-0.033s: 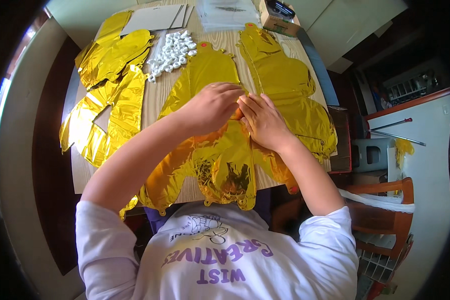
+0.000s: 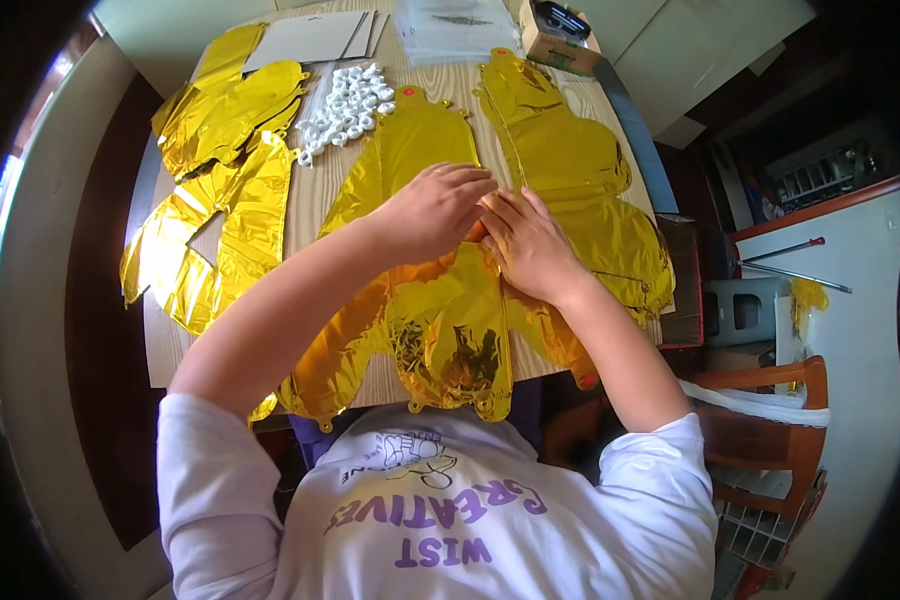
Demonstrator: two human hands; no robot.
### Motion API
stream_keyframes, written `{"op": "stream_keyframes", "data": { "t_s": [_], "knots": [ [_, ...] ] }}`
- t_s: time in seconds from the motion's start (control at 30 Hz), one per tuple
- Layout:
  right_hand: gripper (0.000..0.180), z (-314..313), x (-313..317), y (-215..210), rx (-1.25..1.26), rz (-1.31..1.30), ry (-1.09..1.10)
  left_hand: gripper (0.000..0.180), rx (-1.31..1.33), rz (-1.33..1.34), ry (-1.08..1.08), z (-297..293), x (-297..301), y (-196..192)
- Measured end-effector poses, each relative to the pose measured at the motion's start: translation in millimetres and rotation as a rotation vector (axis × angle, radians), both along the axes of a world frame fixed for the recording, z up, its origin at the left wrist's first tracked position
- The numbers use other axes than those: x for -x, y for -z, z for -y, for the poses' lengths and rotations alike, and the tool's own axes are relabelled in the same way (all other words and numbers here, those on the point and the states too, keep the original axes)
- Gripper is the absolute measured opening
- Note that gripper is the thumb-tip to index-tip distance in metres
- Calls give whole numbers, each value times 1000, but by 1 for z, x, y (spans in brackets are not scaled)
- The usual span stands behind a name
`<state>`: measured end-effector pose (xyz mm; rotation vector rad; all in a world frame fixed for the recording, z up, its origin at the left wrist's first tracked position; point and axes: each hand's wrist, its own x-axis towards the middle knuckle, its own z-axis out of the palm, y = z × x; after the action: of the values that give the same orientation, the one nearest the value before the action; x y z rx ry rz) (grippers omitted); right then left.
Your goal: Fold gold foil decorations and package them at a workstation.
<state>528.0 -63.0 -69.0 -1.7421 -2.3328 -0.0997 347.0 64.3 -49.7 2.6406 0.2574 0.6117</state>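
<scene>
A flat, shiny gold foil balloon (image 2: 420,140) lies in front of me and hangs over the table's near edge. My left hand (image 2: 435,212) is above its middle, fingers curled in a pinch whose tips are hidden. Against it rests my right hand (image 2: 528,245), its fingers pressed together and bent over the foil. The fingertips of both hands meet at one spot, and a bit of orange-tinted foil shows beneath them. What exactly they pinch there is covered. Another gold foil balloon (image 2: 575,190) lies to the right, and crumpled gold foil balloons (image 2: 230,120) are at the left.
White plastic ring-like pieces (image 2: 345,110) form a pile behind the middle balloon. Grey-white cards (image 2: 310,38), clear plastic bags (image 2: 455,28) and a small cardboard box (image 2: 560,45) with dark items stand along the wooden table's far side. A wooden chair (image 2: 770,430) is at the right.
My left forearm and hand have shifted very slightly to the right. Both hands stay together over the middle balloon.
</scene>
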Motion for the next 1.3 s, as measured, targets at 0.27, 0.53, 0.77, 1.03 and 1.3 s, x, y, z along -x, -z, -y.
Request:
{"op": "stream_keyframes", "data": {
  "t_s": [0.27, 0.53, 0.77, 1.03, 1.3],
  "knots": [
    [40, -3, -3, -2, -35, -2, -37, 45, -68, 11, 4, -23, -7, 42],
    [47, 10, -1, -2, 23, -73, -8, 35, 75, 174, -208, -15, 51, 25],
    [43, 19, 7, -9, 12, -51, -19, 34, -108, 47, -354, -5, 128, 35],
    [41, 1, 19, -14, 31, -32, -44, 37, -122, 34, -363, -7, 131, 37],
    [42, 4, 19, -13, 74, -9, -8, 43, -73, 3, -364, 7, 120, 21]
  ]
}}
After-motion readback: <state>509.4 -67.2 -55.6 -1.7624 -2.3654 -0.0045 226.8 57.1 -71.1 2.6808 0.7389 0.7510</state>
